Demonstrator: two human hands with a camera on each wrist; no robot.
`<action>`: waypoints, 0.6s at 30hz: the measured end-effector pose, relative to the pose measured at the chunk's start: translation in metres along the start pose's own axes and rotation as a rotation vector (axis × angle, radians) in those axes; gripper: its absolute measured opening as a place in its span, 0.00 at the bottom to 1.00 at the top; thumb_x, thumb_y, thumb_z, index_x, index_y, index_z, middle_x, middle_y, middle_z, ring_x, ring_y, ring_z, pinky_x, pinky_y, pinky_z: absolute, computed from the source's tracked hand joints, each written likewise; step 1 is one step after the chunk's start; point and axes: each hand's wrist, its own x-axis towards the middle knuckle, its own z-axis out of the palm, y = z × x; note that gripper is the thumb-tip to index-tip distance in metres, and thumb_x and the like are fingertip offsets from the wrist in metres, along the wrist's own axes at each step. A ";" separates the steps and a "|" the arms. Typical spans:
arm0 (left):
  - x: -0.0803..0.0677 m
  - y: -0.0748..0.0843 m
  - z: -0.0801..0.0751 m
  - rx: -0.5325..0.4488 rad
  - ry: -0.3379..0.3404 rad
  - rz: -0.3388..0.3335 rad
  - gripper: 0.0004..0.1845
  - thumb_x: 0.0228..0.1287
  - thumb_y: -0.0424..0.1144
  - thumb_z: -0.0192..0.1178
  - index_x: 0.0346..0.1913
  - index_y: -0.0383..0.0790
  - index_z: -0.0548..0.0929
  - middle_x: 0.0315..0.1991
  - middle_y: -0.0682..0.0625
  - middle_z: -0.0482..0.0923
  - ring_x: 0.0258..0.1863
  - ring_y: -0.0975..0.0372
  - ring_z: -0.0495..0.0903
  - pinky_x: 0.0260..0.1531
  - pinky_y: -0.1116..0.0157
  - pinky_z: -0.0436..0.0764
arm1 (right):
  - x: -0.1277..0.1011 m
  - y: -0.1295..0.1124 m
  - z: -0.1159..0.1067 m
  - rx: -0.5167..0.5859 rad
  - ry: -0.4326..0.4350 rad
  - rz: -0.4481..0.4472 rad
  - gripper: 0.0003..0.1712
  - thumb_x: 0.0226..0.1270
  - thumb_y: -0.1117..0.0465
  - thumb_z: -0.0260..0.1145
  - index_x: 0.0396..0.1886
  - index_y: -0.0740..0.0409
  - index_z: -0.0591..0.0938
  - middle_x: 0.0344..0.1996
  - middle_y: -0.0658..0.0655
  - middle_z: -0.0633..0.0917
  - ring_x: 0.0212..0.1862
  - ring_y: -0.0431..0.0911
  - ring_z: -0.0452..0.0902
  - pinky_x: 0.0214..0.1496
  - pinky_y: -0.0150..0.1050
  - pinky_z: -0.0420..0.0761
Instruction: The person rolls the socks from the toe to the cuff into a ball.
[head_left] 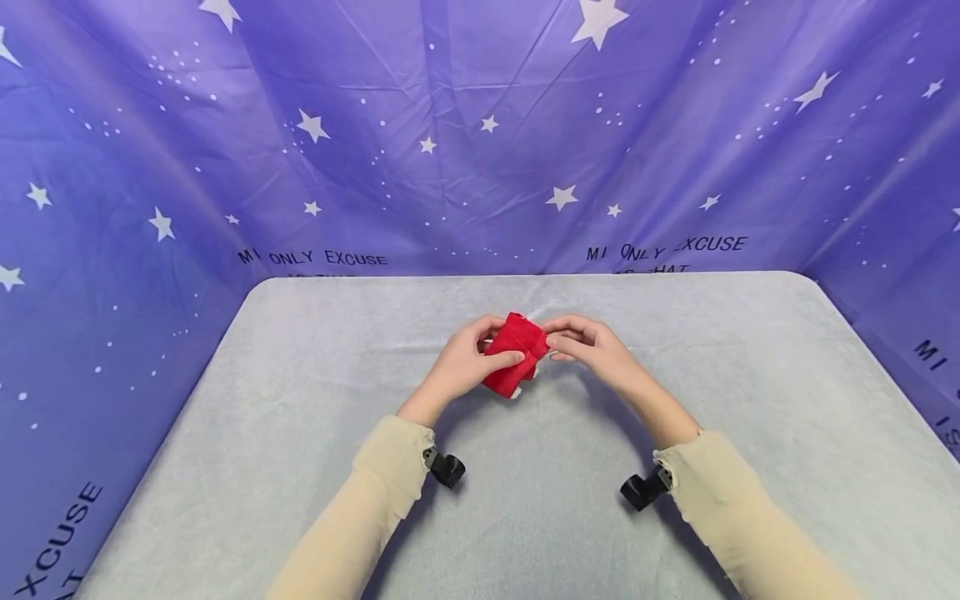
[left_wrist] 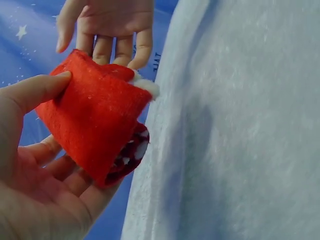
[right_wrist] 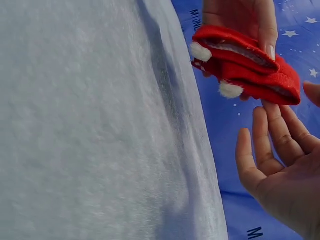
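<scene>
A small folded red felt piece with white pompoms is held up over the table; its exact kind cannot be told. My left hand grips it, thumb pressed on the upper face and fingers underneath. In the left wrist view the red piece shows a dark red and white patterned inside at its lower fold. Two white pompoms hang from the folded layers of the red piece in the right wrist view. My right hand has its fingers extended, fingertips right at the cloth's edge, thumb apart from it.
A light grey cloth covers the table beneath both hands. Behind and at the sides hangs a blue-purple curtain with white stars and printed lettering. Black wrist cameras stick out from both cream sleeves.
</scene>
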 end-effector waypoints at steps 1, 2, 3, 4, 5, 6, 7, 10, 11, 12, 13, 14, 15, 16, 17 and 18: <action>-0.001 0.000 0.001 -0.031 -0.004 -0.011 0.24 0.60 0.39 0.68 0.59 0.38 0.79 0.53 0.44 0.83 0.46 0.55 0.84 0.44 0.64 0.83 | -0.002 0.001 0.000 0.018 0.000 -0.008 0.20 0.73 0.66 0.58 0.59 0.76 0.73 0.44 0.46 0.86 0.45 0.34 0.84 0.56 0.43 0.84; -0.001 -0.001 0.002 -0.054 -0.007 -0.019 0.24 0.61 0.39 0.68 0.60 0.38 0.79 0.53 0.43 0.83 0.46 0.55 0.84 0.44 0.64 0.83 | -0.003 0.002 -0.001 0.036 -0.001 -0.016 0.20 0.73 0.67 0.57 0.59 0.77 0.73 0.43 0.44 0.86 0.45 0.34 0.84 0.56 0.42 0.84; -0.002 -0.001 0.003 -0.073 -0.011 -0.026 0.24 0.61 0.38 0.67 0.60 0.38 0.78 0.53 0.43 0.82 0.46 0.54 0.84 0.45 0.64 0.83 | -0.004 0.003 -0.001 0.048 -0.003 -0.025 0.20 0.72 0.69 0.57 0.58 0.78 0.72 0.43 0.43 0.86 0.46 0.34 0.84 0.56 0.41 0.84; -0.003 -0.001 0.003 -0.091 -0.015 -0.031 0.24 0.62 0.38 0.66 0.61 0.37 0.78 0.54 0.42 0.82 0.47 0.54 0.84 0.45 0.64 0.84 | -0.005 0.003 -0.001 0.054 -0.001 -0.033 0.19 0.72 0.70 0.57 0.58 0.79 0.72 0.42 0.41 0.86 0.46 0.34 0.84 0.55 0.40 0.84; -0.004 -0.001 0.004 -0.098 -0.019 -0.034 0.24 0.63 0.38 0.65 0.61 0.36 0.77 0.54 0.41 0.82 0.47 0.54 0.84 0.45 0.64 0.83 | -0.006 0.004 0.000 0.054 0.006 -0.039 0.19 0.72 0.71 0.57 0.57 0.79 0.73 0.41 0.40 0.86 0.45 0.34 0.84 0.54 0.39 0.84; -0.004 -0.001 0.005 -0.099 -0.021 -0.035 0.24 0.64 0.37 0.64 0.62 0.36 0.77 0.54 0.41 0.82 0.48 0.54 0.84 0.45 0.64 0.83 | -0.007 0.005 0.000 0.052 0.012 -0.046 0.18 0.71 0.71 0.57 0.57 0.79 0.73 0.40 0.40 0.86 0.45 0.34 0.84 0.53 0.37 0.85; -0.005 -0.001 0.006 -0.096 -0.022 -0.033 0.23 0.65 0.37 0.62 0.62 0.36 0.77 0.54 0.41 0.81 0.48 0.54 0.83 0.45 0.65 0.83 | -0.007 0.006 0.001 0.048 0.020 -0.050 0.18 0.71 0.71 0.58 0.56 0.79 0.74 0.40 0.39 0.86 0.45 0.34 0.84 0.52 0.36 0.85; -0.007 0.000 0.009 -0.076 -0.013 -0.020 0.22 0.66 0.37 0.58 0.63 0.36 0.76 0.53 0.40 0.81 0.48 0.55 0.81 0.46 0.65 0.80 | -0.008 0.007 0.004 0.031 0.045 -0.068 0.16 0.70 0.70 0.60 0.53 0.77 0.76 0.38 0.38 0.86 0.43 0.36 0.84 0.49 0.33 0.84; -0.008 0.000 0.011 -0.070 -0.005 -0.015 0.22 0.66 0.37 0.58 0.62 0.36 0.76 0.53 0.40 0.81 0.47 0.55 0.81 0.46 0.65 0.80 | -0.009 0.007 0.005 0.026 0.057 -0.076 0.16 0.69 0.70 0.61 0.52 0.78 0.76 0.37 0.38 0.86 0.42 0.37 0.84 0.48 0.33 0.84; -0.008 0.000 0.012 -0.068 0.007 -0.013 0.22 0.66 0.37 0.57 0.62 0.37 0.76 0.53 0.41 0.81 0.47 0.55 0.81 0.46 0.65 0.80 | -0.009 0.008 0.006 0.024 0.065 -0.084 0.15 0.69 0.70 0.60 0.51 0.78 0.76 0.37 0.37 0.86 0.41 0.36 0.83 0.48 0.32 0.83; -0.009 0.000 0.013 -0.069 0.017 -0.013 0.22 0.65 0.37 0.57 0.62 0.37 0.76 0.53 0.41 0.81 0.47 0.55 0.81 0.46 0.65 0.80 | -0.009 0.008 0.007 0.019 0.075 -0.092 0.15 0.69 0.71 0.60 0.51 0.78 0.77 0.36 0.36 0.86 0.41 0.36 0.83 0.47 0.32 0.83; -0.010 0.001 0.014 -0.075 0.030 -0.017 0.22 0.65 0.37 0.58 0.61 0.37 0.76 0.53 0.41 0.81 0.47 0.55 0.81 0.46 0.64 0.80 | -0.010 0.008 0.009 0.016 0.084 -0.096 0.15 0.69 0.71 0.60 0.50 0.78 0.77 0.36 0.36 0.86 0.41 0.35 0.83 0.47 0.32 0.83; -0.010 0.001 0.015 -0.077 0.046 -0.022 0.21 0.65 0.37 0.58 0.61 0.37 0.76 0.54 0.41 0.81 0.47 0.55 0.81 0.46 0.64 0.80 | -0.010 0.008 0.010 0.012 0.093 -0.101 0.14 0.69 0.71 0.60 0.50 0.79 0.77 0.36 0.35 0.86 0.40 0.35 0.83 0.47 0.32 0.83; -0.011 0.001 0.016 -0.081 0.063 -0.024 0.21 0.65 0.37 0.59 0.60 0.38 0.76 0.54 0.41 0.81 0.47 0.55 0.81 0.46 0.64 0.81 | -0.010 0.007 0.011 0.005 0.102 -0.104 0.14 0.70 0.71 0.59 0.50 0.79 0.77 0.35 0.35 0.85 0.40 0.34 0.82 0.47 0.31 0.83; -0.011 0.001 0.017 -0.080 0.083 -0.026 0.21 0.64 0.38 0.60 0.60 0.38 0.76 0.54 0.41 0.81 0.47 0.54 0.81 0.45 0.63 0.81 | -0.011 0.007 0.012 -0.005 0.111 -0.106 0.14 0.70 0.70 0.59 0.49 0.78 0.78 0.35 0.35 0.85 0.39 0.33 0.82 0.47 0.30 0.82; -0.011 0.001 0.018 -0.078 0.102 -0.027 0.21 0.64 0.38 0.61 0.59 0.38 0.77 0.54 0.41 0.81 0.46 0.54 0.82 0.45 0.63 0.82 | -0.011 0.006 0.013 -0.016 0.118 -0.107 0.13 0.70 0.70 0.59 0.49 0.77 0.78 0.35 0.35 0.85 0.39 0.33 0.82 0.47 0.30 0.82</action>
